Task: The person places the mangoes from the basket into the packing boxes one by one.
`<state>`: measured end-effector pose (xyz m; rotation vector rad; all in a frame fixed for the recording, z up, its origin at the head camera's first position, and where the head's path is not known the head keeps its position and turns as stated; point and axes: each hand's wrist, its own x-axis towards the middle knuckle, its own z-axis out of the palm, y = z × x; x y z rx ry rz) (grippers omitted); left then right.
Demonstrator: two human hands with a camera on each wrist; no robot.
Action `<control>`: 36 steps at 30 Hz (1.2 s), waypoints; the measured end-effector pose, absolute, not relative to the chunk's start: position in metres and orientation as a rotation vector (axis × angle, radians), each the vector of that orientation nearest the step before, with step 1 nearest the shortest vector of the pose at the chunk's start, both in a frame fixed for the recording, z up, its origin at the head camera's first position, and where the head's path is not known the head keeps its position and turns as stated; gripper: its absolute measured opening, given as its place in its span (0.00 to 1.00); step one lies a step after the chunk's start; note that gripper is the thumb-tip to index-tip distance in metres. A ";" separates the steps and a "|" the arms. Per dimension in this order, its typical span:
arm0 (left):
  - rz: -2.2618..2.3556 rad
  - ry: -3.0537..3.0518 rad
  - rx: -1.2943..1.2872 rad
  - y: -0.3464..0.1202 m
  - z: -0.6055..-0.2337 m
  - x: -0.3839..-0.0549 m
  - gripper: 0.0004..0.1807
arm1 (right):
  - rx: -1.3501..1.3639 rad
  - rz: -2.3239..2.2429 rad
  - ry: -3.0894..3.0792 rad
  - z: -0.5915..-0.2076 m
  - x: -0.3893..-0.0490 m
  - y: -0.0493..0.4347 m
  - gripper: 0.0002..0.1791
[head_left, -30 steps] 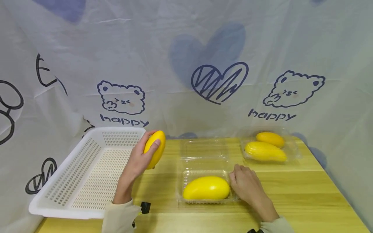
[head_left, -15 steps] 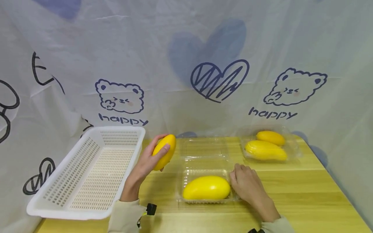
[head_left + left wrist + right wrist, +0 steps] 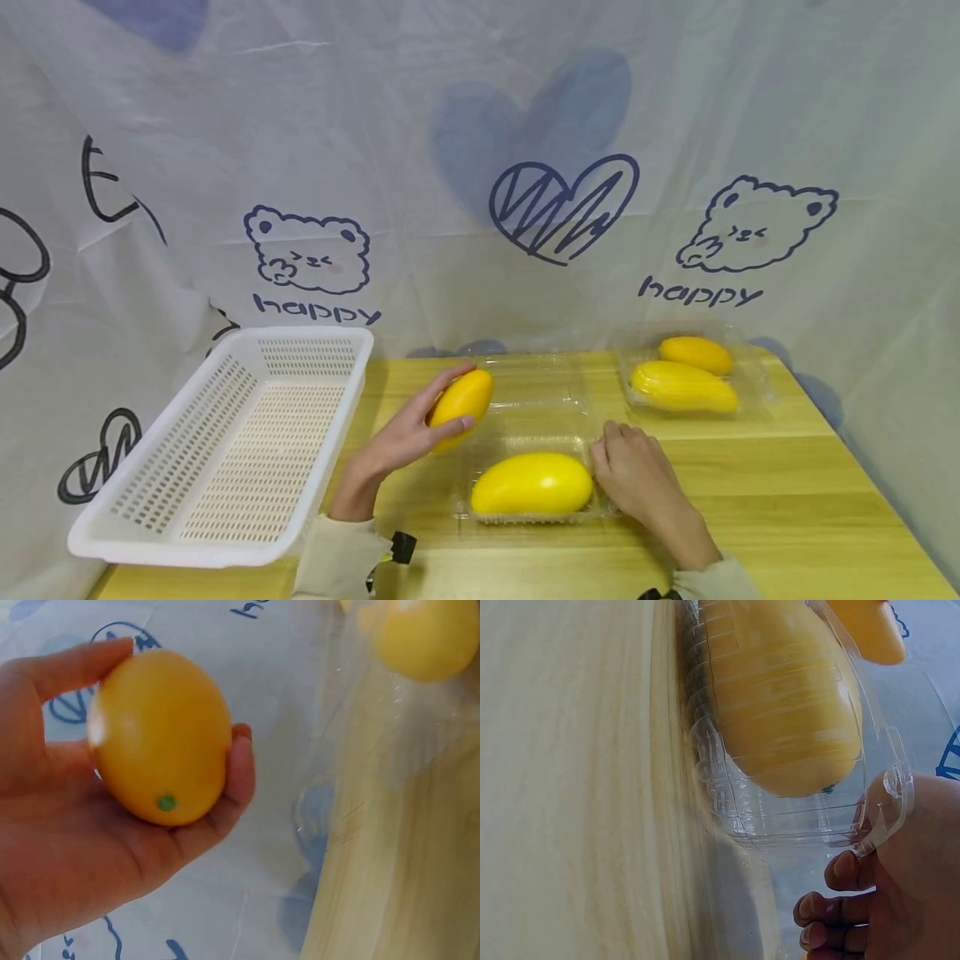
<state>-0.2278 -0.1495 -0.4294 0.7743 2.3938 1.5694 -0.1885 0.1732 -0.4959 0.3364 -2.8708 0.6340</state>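
My left hand holds a yellow mango, fingers and thumb around it, above the left edge of the open clear plastic clamshell box. The left wrist view shows the green stem spot at the end of this mango. Another mango lies sideways in the front half of the box, and the lid is folded back behind. At the box's right side, my right hand pinches its rim, the other fingers curled.
To the left stands a white slotted plastic basket with nothing in it. A second clear box with two mangoes sits at the back right of the wooden table. A printed cloth hangs behind.
My left hand has carried its mango rightward from beside the basket to the box's left edge, lowering it and tilting it. My right hand stays at the box's rim.
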 end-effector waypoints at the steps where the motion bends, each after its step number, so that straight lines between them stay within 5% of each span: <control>1: 1.564 2.385 0.766 -0.148 -0.431 -0.228 0.37 | 0.335 0.638 -2.872 -0.496 -0.188 0.173 0.15; 36: 1.105 2.613 0.926 -0.102 -0.461 -0.220 0.35 | 0.351 0.602 -2.834 -0.497 -0.189 0.174 0.15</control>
